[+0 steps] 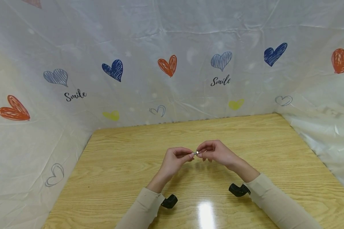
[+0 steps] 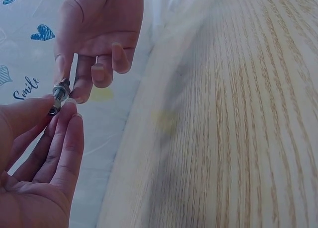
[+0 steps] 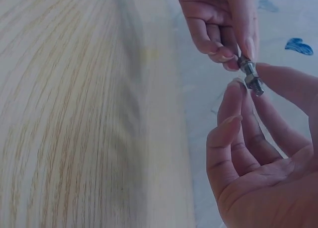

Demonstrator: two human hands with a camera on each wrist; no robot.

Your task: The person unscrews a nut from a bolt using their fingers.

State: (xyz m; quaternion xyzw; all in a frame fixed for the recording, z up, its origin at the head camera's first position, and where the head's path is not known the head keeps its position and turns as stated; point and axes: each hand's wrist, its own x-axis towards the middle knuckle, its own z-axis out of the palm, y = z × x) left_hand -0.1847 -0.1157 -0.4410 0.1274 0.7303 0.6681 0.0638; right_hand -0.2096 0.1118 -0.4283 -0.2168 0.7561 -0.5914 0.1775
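Between both hands, above the wooden table [image 1: 117, 181], is a small metal bolt [image 2: 58, 95] with a nut [image 3: 252, 78] around its threaded shaft. My left hand [image 1: 173, 162] pinches one end of the bolt between thumb and fingertips. From the other side, my right hand [image 1: 220, 154] holds the nut with its thumb and index finger. A short threaded end sticks out past the nut in the right wrist view. The right hand's other fingers are loosely bent below. Fingertips partly hide the bolt's gripped end.
A pale plastic sheet [image 1: 189, 95] printed with hearts and "Smile" hangs behind the table and along both sides. Black curved pieces stick out at the left cuff [image 1: 152, 198] and right cuff [image 1: 258, 184]. A bright reflection lies on the tabletop near the front.
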